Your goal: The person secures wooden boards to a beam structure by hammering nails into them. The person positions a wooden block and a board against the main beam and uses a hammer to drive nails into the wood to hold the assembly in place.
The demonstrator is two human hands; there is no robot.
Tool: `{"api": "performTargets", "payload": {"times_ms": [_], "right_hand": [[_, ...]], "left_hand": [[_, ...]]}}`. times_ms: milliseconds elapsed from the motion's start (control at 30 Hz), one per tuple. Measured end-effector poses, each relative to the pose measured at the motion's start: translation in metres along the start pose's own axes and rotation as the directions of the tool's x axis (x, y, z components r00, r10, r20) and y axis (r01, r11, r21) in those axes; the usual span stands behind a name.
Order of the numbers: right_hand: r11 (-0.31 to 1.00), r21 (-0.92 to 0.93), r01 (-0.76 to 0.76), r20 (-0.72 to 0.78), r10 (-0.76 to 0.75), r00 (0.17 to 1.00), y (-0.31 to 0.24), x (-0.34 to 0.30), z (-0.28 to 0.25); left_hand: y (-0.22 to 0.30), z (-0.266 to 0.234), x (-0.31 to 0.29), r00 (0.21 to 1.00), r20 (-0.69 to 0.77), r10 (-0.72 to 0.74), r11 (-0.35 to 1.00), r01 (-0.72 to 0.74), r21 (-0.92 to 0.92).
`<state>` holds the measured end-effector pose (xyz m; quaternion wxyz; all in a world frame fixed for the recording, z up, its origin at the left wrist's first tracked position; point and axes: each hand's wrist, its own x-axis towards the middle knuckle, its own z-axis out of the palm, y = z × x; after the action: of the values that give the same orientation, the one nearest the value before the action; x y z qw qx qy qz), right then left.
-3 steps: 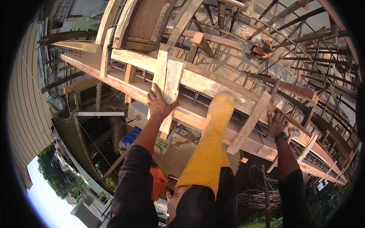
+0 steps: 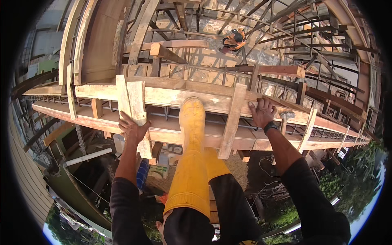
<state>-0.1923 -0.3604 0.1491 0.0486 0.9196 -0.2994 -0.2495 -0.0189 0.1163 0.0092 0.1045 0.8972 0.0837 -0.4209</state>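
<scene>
Setting: open-air building site seen from above, with timber beam formwork (image 2: 179, 98) running left to right and steel rebar cages (image 2: 310, 45) beyond it.

Item 1: left hand (image 2: 132, 130), fingers curled around the lower end of an upright wooden cleat (image 2: 136, 108) nailed across the formwork's near side board; grip closed on the cleat.

Item 2: right hand (image 2: 262, 112), palm down on the top edge of the formwork, fingers spread flat and touching the wood, not wrapped around anything; dark wristwatch (image 2: 270, 127) on the wrist.

Item 3: yellow rubber boot (image 2: 191, 155), toe planted on the formwork between the two hands, just beside a slanted wooden brace (image 2: 231, 122).

Item 4: both forearms in dark sleeves, entering from the lower edge.

Item 5: another person in orange (image 2: 233, 39), well apart, among the far rebar.

Item 6: white pipe (image 2: 87, 157) and ground debris far below, at left.
</scene>
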Motion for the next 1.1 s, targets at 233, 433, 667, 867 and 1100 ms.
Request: {"api": "performTargets", "payload": {"times_ms": [233,433,667,867,1100], "right_hand": [[0.829,0.54,0.145,-0.302,0.03,0.953,-0.127,-0.118,0.094],[0.838,0.417,-0.352,0.098,0.344,0.934,0.017,-0.128,0.137],[0.649,0.71,-0.273,0.115,0.276,0.954,-0.015,-0.117,0.102],[0.451,0.876,0.169,-0.069,-0.229,0.971,-0.159,-0.099,0.009],[0.332,0.878,0.345,-0.227,-0.345,0.911,-0.335,-0.029,0.021]], "left_hand": [[-0.135,-0.101,-0.015,0.946,-0.216,-0.243,0.962,0.263,0.071],[-0.145,-0.08,-0.005,0.958,-0.217,-0.19,0.974,0.211,0.08],[-0.139,-0.086,-0.014,0.952,-0.196,-0.235,0.968,0.248,0.043],[-0.119,-0.097,-0.03,0.956,-0.104,-0.275,0.96,0.278,0.017],[-0.105,-0.119,-0.026,0.948,-0.048,-0.316,0.947,0.318,0.037]]}}
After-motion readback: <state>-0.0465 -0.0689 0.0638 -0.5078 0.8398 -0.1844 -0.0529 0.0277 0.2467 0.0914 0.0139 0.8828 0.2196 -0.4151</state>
